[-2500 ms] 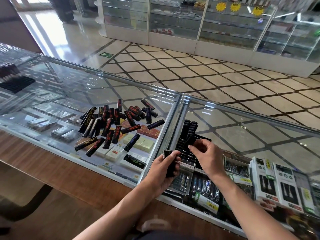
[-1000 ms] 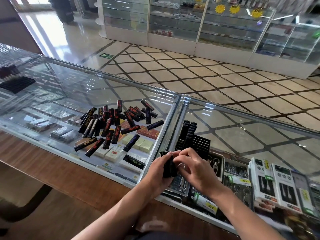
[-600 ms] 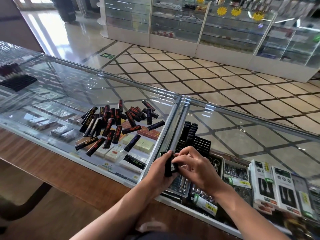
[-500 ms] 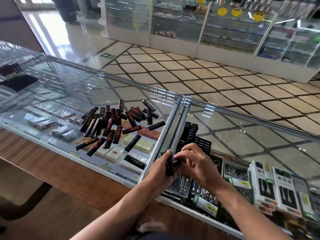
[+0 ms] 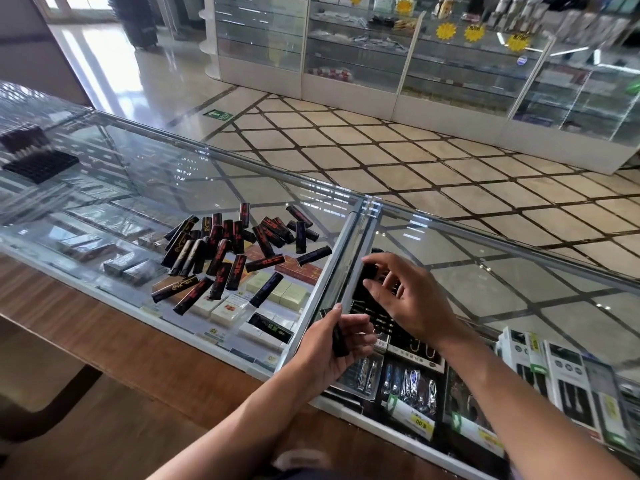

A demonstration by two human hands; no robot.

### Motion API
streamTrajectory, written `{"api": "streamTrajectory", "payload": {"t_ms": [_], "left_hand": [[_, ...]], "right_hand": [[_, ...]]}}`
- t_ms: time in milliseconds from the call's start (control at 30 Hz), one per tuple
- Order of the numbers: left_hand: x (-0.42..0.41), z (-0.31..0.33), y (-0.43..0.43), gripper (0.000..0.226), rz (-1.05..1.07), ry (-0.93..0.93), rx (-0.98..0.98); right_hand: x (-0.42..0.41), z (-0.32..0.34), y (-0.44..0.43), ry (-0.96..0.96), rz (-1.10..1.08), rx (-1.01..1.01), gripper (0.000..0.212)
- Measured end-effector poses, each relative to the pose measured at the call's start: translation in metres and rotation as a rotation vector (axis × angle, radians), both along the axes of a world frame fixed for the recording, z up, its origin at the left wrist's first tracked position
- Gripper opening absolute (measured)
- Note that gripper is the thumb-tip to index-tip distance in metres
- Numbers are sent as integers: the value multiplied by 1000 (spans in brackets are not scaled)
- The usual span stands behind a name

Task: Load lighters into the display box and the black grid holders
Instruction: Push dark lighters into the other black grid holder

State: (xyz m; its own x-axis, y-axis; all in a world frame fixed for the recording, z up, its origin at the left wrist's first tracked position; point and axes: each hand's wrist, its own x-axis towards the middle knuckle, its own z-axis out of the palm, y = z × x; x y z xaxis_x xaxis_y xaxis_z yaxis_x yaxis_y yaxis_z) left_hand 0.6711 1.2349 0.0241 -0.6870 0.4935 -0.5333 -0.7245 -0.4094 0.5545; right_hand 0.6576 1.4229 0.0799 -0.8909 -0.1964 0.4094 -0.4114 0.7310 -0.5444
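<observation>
**Desk:** What is the step here?

**Floor:** At a shop's glass counter (image 5: 180,188), centre frame, a person's right hand (image 5: 407,301) pinches one black lighter (image 5: 369,271) by its top between thumb and forefinger. The other fingers are loosely spread. It is above the black grid holder (image 5: 375,315), which lies just right of the counter's metal seam (image 5: 348,247). The left hand (image 5: 329,348), lower centre, curls its fingers round a small bunch of spare lighters (image 5: 337,336).

**Desk:** How is it done well?

**Floor:** As I judge it, keep the lighter upright and line its base over a free slot beside the filled rows. Then press straight down until it seats. A tilted entry could jam or knock its neighbours. The left hand should keep the bunch close for the next pick.

**Desk:** What differs from half a second earlier?

**Floor:** Then the two hands met, with the right fingers working at the bunch. Now the right hand has drawn away, up the frame toward the holder, carrying one lighter. The loose pile (image 5: 239,251), left of centre, lies unchanged. A second holder (image 5: 41,164) sits at far left.
</observation>
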Motion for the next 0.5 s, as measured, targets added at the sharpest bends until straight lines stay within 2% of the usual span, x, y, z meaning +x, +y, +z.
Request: {"api": "streamTrajectory", "payload": {"t_ms": [167,500], "left_hand": [[1,2,1,54,6,7,-31],[4,9,-1,50,4,14,-49]], "right_hand": [[-27,20,8,82,-92,108,29],[-44,30,3,-97,-237,258,21]]}}
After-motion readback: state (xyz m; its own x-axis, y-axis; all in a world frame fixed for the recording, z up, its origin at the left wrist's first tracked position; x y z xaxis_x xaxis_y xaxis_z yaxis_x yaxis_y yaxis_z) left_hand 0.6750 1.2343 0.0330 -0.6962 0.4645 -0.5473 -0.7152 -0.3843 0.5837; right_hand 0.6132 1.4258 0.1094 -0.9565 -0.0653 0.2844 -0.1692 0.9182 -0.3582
